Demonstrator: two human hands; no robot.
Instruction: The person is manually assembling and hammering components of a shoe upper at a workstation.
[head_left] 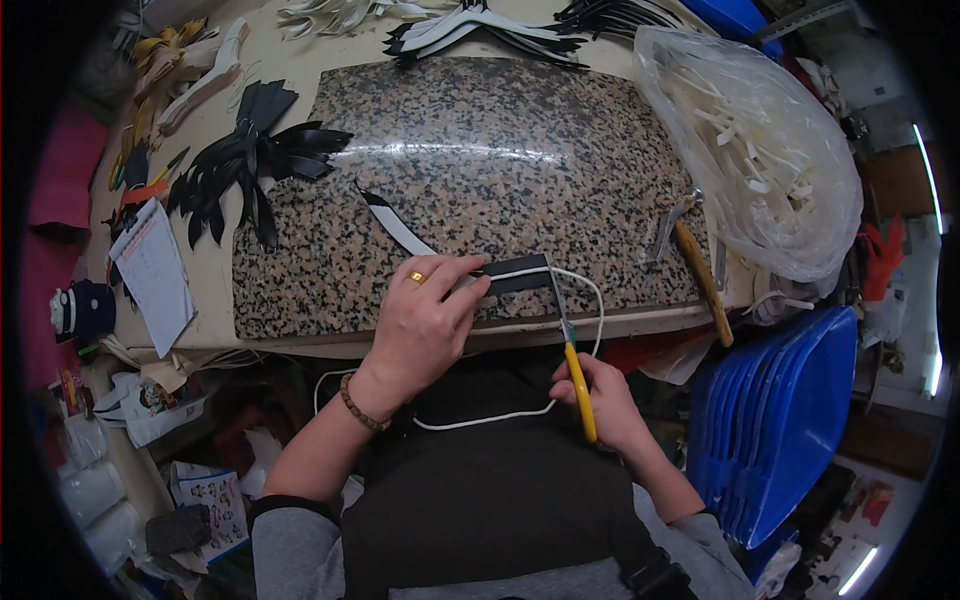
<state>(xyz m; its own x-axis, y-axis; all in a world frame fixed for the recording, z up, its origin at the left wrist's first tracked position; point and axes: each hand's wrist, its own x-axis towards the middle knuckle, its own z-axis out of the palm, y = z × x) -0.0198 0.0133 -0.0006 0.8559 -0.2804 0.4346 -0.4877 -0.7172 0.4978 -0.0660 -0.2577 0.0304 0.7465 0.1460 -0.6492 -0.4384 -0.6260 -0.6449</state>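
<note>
My left hand [425, 315], with a ring and a beaded bracelet, pinches a curved strip [398, 230], white on one part and black at the tips, near the slab's front edge. A thin white cord [598, 310] lies along the strip's black end [515, 274], then loops right and down across my lap. In my right hand [608, 402] is a yellow-handled cutting tool [578, 385], probably scissors. Its metal blades point up and reach the right end of the black part, beside the cord. My fingers hide part of the strip and the tool's other handle.
A speckled stone slab [480, 180] covers the table. On it lie a hammer [702, 280] at right and black strips [255, 155] at left. Beyond are more strips [480, 30] and a clear plastic bag [760, 150] of white pieces. Blue trays [775, 420] stand right; a notepad [155, 270] hangs left.
</note>
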